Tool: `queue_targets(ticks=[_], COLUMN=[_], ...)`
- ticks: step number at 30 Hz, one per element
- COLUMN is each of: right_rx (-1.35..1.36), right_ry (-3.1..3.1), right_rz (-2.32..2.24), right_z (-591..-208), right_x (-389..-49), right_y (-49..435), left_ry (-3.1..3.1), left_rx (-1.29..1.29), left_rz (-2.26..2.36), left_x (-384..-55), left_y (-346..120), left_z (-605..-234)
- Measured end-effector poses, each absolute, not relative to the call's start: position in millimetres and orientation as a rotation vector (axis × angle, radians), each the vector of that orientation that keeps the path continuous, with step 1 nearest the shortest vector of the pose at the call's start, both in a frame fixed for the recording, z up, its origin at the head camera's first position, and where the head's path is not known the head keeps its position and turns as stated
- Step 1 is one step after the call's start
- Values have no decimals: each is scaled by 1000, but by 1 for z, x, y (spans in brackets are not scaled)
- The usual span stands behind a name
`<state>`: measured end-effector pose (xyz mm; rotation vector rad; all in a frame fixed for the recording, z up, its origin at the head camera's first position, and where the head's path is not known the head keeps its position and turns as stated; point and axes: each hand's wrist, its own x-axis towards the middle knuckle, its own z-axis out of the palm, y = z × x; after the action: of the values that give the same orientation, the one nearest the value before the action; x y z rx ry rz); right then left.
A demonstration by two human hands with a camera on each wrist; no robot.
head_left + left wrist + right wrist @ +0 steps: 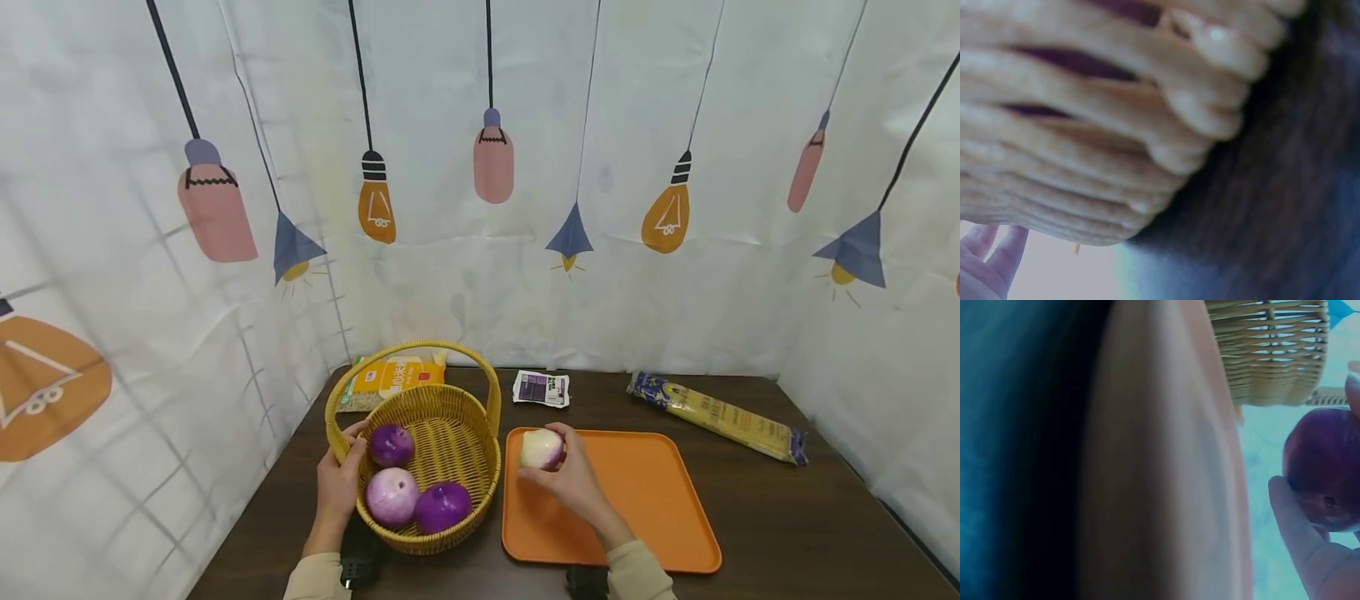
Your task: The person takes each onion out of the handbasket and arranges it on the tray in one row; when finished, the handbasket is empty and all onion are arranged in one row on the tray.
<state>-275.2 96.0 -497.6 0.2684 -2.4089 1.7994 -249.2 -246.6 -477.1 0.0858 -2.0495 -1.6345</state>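
Observation:
A yellow wicker basket (450,408) with a tall arched handle stands on the left of the table. In it lie a dark purple onion (392,445), a paler one with a small hole, and another deep purple one. My left hand (339,479) holds the basket's left side at the rim, by the foot of the handle; its fingers are partly hidden by the wicker. Between thumb and fingers, my right hand (573,483) grips a purple-and-white onion (540,450) above the orange tray (637,500). The right wrist view shows this onion's dark purple side (1322,465).
Behind the basket lies a yellow bag of grain (390,377). A small white-and-purple packet (542,389) lies at the back centre. A long yellow-and-blue pack of noodles (720,419) lies at the right. Patterned white curtains (465,283) enclose the table's back and sides.

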Motion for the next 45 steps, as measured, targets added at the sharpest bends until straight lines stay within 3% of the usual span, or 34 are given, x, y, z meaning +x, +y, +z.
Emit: queue_targets(ticks=[28,45], right_rx=[272,347], right_ry=[-2360,-2377], right_rz=[1881,1775], right_z=[-529,-514], right_x=[-278,-273], right_y=[92,83], left_ry=[-2055,-2053], left_rx=[89,93], left_rz=[-1622,-1640], left_x=[-251,-251], left_y=[-248,-247], left_z=[-480,-478])
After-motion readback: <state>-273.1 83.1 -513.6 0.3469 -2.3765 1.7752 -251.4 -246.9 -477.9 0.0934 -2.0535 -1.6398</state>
